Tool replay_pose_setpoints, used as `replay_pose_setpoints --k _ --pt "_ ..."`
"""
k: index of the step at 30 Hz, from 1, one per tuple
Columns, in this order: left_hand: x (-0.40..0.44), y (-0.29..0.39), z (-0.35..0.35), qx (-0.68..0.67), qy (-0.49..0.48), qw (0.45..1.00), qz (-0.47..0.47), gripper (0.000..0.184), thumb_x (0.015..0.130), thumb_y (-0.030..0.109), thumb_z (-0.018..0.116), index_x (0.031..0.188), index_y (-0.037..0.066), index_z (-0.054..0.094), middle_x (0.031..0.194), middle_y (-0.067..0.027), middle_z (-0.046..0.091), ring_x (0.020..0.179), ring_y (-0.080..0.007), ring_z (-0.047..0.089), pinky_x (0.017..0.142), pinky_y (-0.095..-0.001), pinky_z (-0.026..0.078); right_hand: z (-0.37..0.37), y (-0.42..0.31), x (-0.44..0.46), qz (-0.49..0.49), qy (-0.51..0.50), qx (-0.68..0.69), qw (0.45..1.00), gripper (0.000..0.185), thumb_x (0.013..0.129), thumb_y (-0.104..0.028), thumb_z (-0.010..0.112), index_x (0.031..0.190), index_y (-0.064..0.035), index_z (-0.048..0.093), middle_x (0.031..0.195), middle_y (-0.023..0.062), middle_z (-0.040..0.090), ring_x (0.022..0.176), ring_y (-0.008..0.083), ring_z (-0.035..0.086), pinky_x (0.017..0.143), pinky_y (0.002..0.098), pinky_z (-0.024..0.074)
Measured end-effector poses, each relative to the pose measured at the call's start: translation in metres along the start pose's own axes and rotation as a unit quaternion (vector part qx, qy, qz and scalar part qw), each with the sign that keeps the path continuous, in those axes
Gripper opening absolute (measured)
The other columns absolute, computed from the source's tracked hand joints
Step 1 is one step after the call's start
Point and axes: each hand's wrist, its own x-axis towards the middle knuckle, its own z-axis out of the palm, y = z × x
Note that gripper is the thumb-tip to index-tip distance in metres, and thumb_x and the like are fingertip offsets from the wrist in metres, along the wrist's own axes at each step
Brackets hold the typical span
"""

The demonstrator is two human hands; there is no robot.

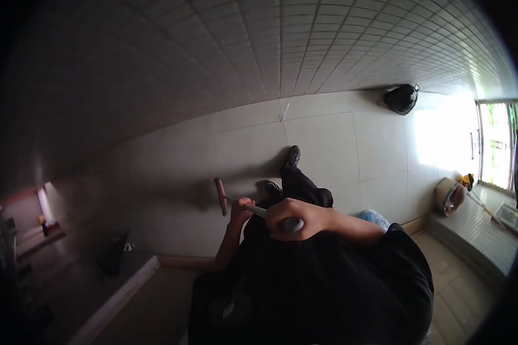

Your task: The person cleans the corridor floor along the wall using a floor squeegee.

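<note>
My right hand (298,218) is wrapped round the top end of a long pale pole (255,210), close to my body. Lower down the same pole, my left hand (242,211) is closed round it. The pole ends in a narrow reddish crossbar head (220,196) at the floor, left of my feet. One dark shoe (293,155) points toward the tiled wall; the other, partly hidden, is just above my hands in view.
A black bag (402,99) lies on the floor by the tiled wall (282,52). At the right, a round container (446,196) stands on a tiled ledge (472,230) near a bright window. A bluish plastic item (376,218) shows beside my right forearm.
</note>
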Motion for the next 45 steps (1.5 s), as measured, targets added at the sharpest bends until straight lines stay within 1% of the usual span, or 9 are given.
replay_pose_setpoints --k 4,9,12,16,21,25,32,41,45 --pt "-0.057 -0.024 0.014 -0.072 0.026 0.995 -0.063 0.026 0.075 0.011 0.064 0.057 0.004 0.047 0.06 -0.0154 0.052 0.06 -0.0352 0.055 0.053 -0.0435 0.041 0.054 0.007 0.009 0.026 -0.022 -0.012 0.999 0.013 0.076 -0.001 0.065 0.07 -0.0015 0.054 0.071 0.0119 0.055 0.068 0.0282 0.057 0.062 0.0354 0.0445" --pt "-0.079 -0.031 0.042 -0.153 0.012 0.987 -0.055 0.029 0.076 0.012 0.064 0.057 0.004 0.045 0.059 -0.0153 0.051 0.059 -0.0353 0.053 0.052 -0.0435 0.039 0.1 0.013 0.0 0.018 0.008 -0.025 1.0 0.017 0.077 -0.004 0.065 0.068 -0.0023 0.05 0.067 0.0113 0.055 0.064 0.0283 0.057 0.058 0.036 0.0435" --pt "-0.077 -0.022 0.061 -0.092 0.112 0.987 -0.064 0.031 0.077 0.012 0.065 0.057 0.004 0.043 0.059 -0.0149 0.049 0.059 -0.0351 0.052 0.052 -0.0437 0.038 0.112 0.008 -0.01 0.035 0.114 -0.028 0.992 0.017 0.076 -0.002 0.066 0.068 -0.0023 0.051 0.069 0.011 0.056 0.066 0.0285 0.058 0.058 0.036 0.044" --pt "-0.083 -0.016 0.064 -0.076 0.127 0.989 -0.028 0.031 0.078 0.011 0.065 0.058 0.004 0.042 0.06 -0.0149 0.048 0.06 -0.0349 0.051 0.054 -0.0434 0.038 0.128 0.012 -0.021 0.051 0.149 -0.037 0.987 0.019 0.074 0.0 0.069 0.068 -0.0023 0.052 0.069 0.0099 0.055 0.066 0.026 0.057 0.06 0.0334 0.0445" --pt "-0.085 -0.015 0.064 -0.08 0.158 0.984 -0.037 0.031 0.078 0.01 0.064 0.058 0.005 0.042 0.061 -0.0144 0.048 0.06 -0.0347 0.05 0.055 -0.0438 0.038 0.119 0.013 -0.012 0.024 0.042 -0.078 0.996 0.017 0.076 0.0 0.064 0.067 -0.0023 0.051 0.068 0.0117 0.054 0.064 0.0303 0.055 0.058 0.0366 0.0427" --pt "-0.063 -0.008 0.073 -0.058 0.184 0.98 -0.054 0.031 0.078 0.008 0.065 0.058 0.006 0.041 0.06 -0.0138 0.047 0.059 -0.0337 0.05 0.054 -0.0433 0.038 0.101 0.005 -0.013 0.023 0.029 -0.056 0.998 0.017 0.075 -0.001 0.064 0.066 -0.0023 0.05 0.067 0.0123 0.053 0.064 0.0313 0.054 0.058 0.0377 0.0422" --pt "0.008 0.033 0.089 -0.065 0.184 0.98 0.05 0.032 0.075 0.003 0.066 0.057 0.006 0.039 0.058 -0.0131 0.046 0.057 -0.0323 0.05 0.053 -0.0424 0.039 0.063 -0.038 -0.027 0.014 0.041 -0.12 0.992 0.019 0.075 0.001 0.064 0.063 -0.0015 0.048 0.065 0.0111 0.052 0.062 0.0294 0.054 0.055 0.0379 0.0409" --pt "0.096 0.062 0.103 -0.092 0.18 0.974 0.1 0.03 0.076 0.003 0.064 0.058 0.005 0.04 0.058 -0.014 0.047 0.058 -0.0334 0.052 0.055 -0.042 0.042 0.026 -0.057 -0.026 0.044 0.054 -0.208 0.976 0.015 0.07 -0.006 0.064 0.065 -0.0048 0.051 0.068 0.0104 0.054 0.068 0.0297 0.057 0.056 0.0395 0.0443" --pt "0.112 0.07 0.102 -0.095 0.187 0.969 0.129 0.029 0.077 0.003 0.063 0.058 0.004 0.041 0.058 -0.0145 0.048 0.058 -0.0342 0.053 0.055 -0.0415 0.043 0.024 -0.064 -0.023 0.08 0.015 -0.22 0.972 0.012 0.068 -0.011 0.064 0.066 -0.007 0.052 0.069 0.0089 0.056 0.07 0.0294 0.058 0.056 0.04 0.0451"
